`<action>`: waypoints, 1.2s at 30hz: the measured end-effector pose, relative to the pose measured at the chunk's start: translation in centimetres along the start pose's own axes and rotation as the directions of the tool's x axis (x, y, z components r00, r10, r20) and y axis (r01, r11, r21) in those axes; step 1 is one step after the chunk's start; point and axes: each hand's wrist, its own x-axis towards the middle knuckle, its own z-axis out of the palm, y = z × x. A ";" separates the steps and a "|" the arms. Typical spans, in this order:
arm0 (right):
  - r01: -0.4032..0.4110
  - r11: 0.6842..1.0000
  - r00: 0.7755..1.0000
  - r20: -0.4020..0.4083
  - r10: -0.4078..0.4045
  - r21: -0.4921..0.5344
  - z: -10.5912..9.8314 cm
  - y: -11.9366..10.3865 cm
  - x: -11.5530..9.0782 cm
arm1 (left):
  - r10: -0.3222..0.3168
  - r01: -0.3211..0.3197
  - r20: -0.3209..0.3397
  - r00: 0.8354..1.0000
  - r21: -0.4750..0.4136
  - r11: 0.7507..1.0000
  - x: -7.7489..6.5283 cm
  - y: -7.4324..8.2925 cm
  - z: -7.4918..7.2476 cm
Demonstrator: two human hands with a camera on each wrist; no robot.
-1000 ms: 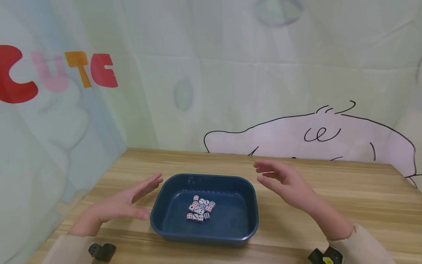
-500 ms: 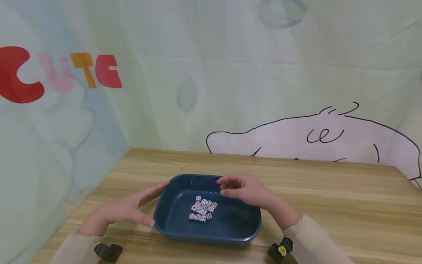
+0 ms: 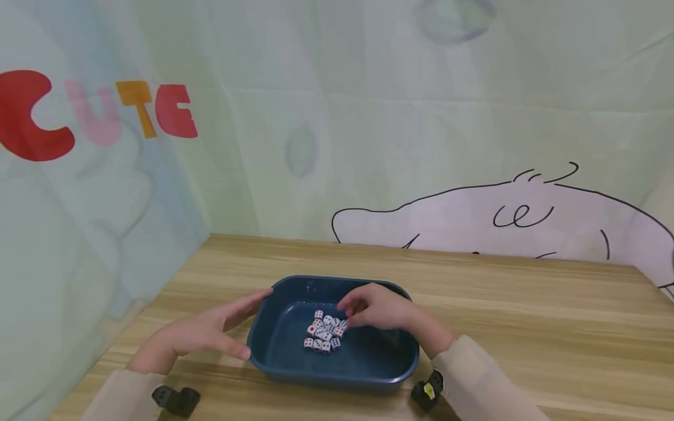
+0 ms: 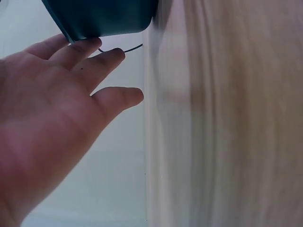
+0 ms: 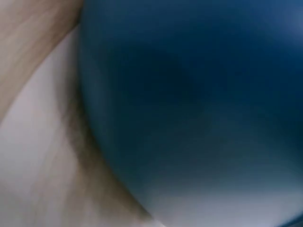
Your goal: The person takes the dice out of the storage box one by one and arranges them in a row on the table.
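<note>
Several small white dice (image 3: 323,334) with red and dark pips lie bunched on the floor of a dark blue rectangular basin (image 3: 334,377). My left hand (image 3: 202,334) is at the basin's left side, its fingers spread and straight. In the left wrist view, fingertips of the left hand (image 4: 57,90) meet the basin's outer wall (image 4: 106,19). Over the basin's right half, my right hand (image 3: 381,309) reaches in with bent fingers, thumb tip beside the rightmost dice. A gap shows between its thumb and fingers. The right wrist view has only the blurred basin wall (image 5: 189,104), no hand.
The basin stands on a wood-grain table (image 3: 526,327). Behind it hangs a pale printed cloth (image 3: 368,146), and another cloth side with coloured letters (image 3: 176,111) rises at the left. Black wrist devices (image 3: 176,400) sit on both sleeves.
My right hand has come from beyond the basin's right rim, moving left and down into the basin beside the dice. My left hand has closed in on the left rim. The dice lie as before.
</note>
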 end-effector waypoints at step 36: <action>-0.158 0.983 0.986 0.028 0.162 -0.098 0.8 -0.1 0.7 | 0.010 -0.001 0.049 0.999 -0.166 0.986 0.3 0.2 0.2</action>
